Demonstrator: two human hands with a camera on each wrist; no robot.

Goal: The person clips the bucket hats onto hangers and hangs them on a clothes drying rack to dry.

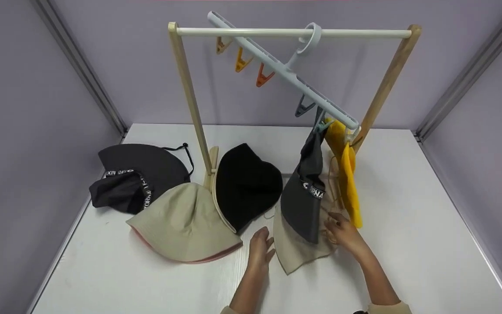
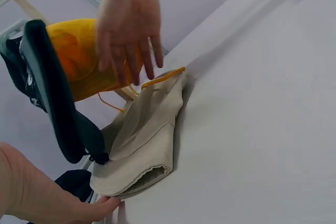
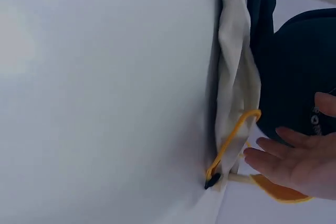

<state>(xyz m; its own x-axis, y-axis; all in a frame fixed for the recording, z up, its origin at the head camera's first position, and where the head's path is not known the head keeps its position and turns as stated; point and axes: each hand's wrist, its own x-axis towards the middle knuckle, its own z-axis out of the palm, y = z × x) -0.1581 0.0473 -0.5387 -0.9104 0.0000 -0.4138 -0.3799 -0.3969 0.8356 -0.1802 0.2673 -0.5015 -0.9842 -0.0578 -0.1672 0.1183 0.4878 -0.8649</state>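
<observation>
I have the left hand [image 1: 259, 249] and right hand [image 1: 346, 234] beside a beige hat [image 1: 292, 252], fingers uncurled; the hanger [image 1: 291, 76] carries a gray hat [image 1: 300, 211] and yellow hat [image 1: 350, 187].

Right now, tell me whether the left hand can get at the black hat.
Probably yes: in the head view, the left hand is close to the near edge of the black hat, with bare white tabletop between them.

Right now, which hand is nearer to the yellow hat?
The right hand, near the lower end of the yellow hat; the left hand is farther, left of the hanging grey visor.
</observation>
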